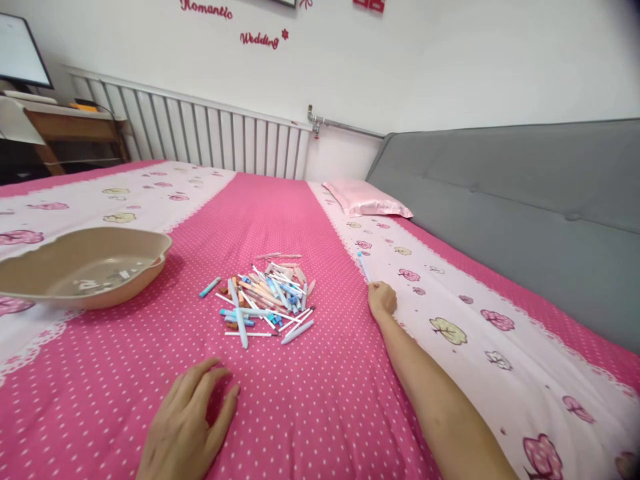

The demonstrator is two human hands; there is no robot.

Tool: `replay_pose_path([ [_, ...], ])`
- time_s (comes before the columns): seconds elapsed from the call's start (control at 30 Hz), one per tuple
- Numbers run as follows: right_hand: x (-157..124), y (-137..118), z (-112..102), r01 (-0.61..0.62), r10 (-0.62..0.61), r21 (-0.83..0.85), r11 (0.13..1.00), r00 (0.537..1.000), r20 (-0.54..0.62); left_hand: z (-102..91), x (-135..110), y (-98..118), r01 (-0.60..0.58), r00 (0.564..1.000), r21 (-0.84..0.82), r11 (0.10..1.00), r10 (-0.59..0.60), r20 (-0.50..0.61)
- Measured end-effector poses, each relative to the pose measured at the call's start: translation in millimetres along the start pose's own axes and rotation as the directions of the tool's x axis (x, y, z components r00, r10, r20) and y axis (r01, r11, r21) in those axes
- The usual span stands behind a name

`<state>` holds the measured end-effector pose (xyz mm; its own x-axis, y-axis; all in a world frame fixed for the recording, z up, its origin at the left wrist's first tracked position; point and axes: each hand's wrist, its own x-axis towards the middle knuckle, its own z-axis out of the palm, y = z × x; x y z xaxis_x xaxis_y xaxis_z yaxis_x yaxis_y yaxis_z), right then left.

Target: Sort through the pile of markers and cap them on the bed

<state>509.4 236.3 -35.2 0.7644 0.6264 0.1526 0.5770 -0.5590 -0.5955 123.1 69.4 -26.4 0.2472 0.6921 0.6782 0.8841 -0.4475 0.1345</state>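
Note:
On the pink dotted bedspread [300,387] lies a loose heap of pens and markers [270,297], in blue, white, brown and peach tones, several with thin white barrels. My right hand [383,298] is to the right of the heap, its fingers closed round the lower end of a slim white stick-like pen [365,267] with a blue tip pointing away from me. My left hand [193,417] rests in front of the heap, fingers apart and slightly bent, holding nothing. A single teal marker [210,287] lies left of the heap.
At the left stands a beige basin [100,267] with small pale pieces on its bottom. A pink pillow [367,198] lies by the grey headboard [515,180]. Behind the bed is a white radiator [200,127]; a desk [75,123] with a monitor [23,50] is far left.

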Motion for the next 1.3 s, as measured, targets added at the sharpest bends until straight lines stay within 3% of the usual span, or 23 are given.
replay_pose_path([
  [0.47, -5, -6, 7, 0.043, -0.047, -0.071, 0.997, 0.998, -0.050, -0.3, 0, -1, -0.017, 1.000, 0.010, 1.000, 0.017, 0.016],
  [1.3, -8, 0, 10, 0.025, -0.027, -0.029, 0.999, 0.998, -0.063, -0.2, -3, 1, 0.031, 0.999, -0.009, 0.999, -0.031, 0.035],
])
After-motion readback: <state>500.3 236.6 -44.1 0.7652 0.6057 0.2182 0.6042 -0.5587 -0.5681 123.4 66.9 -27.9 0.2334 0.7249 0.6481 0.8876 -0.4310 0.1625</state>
